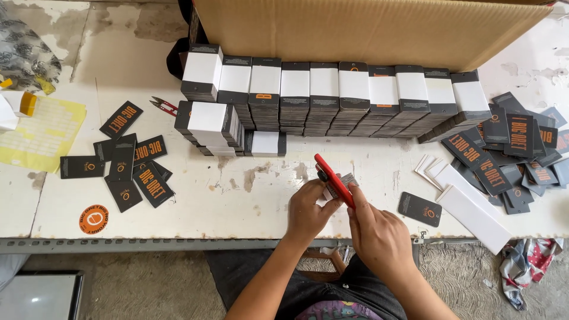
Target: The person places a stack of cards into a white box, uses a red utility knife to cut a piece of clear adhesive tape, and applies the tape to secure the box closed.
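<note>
My worn white bench carried a cardboard box, then a row of white-banded black tag stacks. My left hand gripped a small tag bundle; right hand clasped a red tool.

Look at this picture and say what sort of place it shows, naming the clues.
Probably a small packing workshop: rows of banded black card tag bundles line a worn white worktable, beside a large brown cardboard box and loose black tags.

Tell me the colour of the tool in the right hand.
Red: the slim red handheld tool in the right hand shows clearly in the head view.
</note>
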